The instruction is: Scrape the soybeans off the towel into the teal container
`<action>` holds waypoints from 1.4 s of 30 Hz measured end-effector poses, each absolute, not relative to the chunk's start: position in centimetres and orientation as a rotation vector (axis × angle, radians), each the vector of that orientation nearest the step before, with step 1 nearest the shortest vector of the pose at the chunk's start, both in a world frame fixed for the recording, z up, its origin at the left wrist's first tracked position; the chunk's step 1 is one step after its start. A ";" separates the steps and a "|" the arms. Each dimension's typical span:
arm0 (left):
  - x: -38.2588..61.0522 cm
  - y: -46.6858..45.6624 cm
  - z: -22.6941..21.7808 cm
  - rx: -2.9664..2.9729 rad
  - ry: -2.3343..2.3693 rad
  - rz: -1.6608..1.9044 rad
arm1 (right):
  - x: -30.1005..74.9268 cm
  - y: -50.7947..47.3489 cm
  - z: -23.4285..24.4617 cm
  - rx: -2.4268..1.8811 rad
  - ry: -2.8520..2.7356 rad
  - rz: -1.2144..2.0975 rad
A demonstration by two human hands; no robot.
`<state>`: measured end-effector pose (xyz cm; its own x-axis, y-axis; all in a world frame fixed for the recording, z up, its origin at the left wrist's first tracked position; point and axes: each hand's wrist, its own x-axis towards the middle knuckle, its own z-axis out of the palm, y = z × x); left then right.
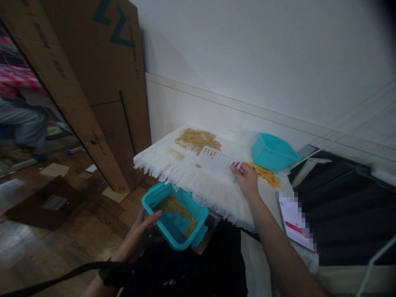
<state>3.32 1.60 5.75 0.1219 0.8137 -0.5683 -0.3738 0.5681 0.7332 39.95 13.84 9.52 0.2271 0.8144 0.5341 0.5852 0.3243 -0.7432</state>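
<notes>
My left hand (142, 225) grips the near left side of a teal plastic basin (148, 198), thumb over its rim. Yellow beans, likely soybeans (173, 206), lie along the far and right sides of its floor. The basin is held just below the table's front edge. On the table, my right hand (246, 177) pinches the right end of a white slotted plastic piece (213, 165), which lies against a spread of more beans (196, 139). A few stray beans sit on the cloth in front of it.
White fringed cloth (192, 185) covers the table. Behind my right hand are a second teal basin (272, 152) and a yellow cloth (267, 175). A tablet-like flat item (293, 222) lies at right. A tall cardboard box (120, 123) stands left, and a wall closes the back.
</notes>
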 end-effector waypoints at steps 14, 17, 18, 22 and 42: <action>3.3 2.2 6.7 0.476 1.146 0.893 | 39.0 12.2 10.4 -1.397 -1.557 0.165; 3.3 2.1 6.9 0.493 1.143 0.891 | 39.1 11.6 10.5 -1.411 -1.513 0.163; 3.3 2.1 7.0 0.498 1.139 0.891 | 39.2 11.4 10.4 -1.410 -1.500 0.175; 3.3 2.0 7.0 0.499 1.127 0.895 | 39.3 10.9 10.3 -1.409 -1.491 0.220; 3.5 2.7 7.0 0.485 1.163 0.922 | 35.6 4.2 10.5 -1.401 -1.661 0.066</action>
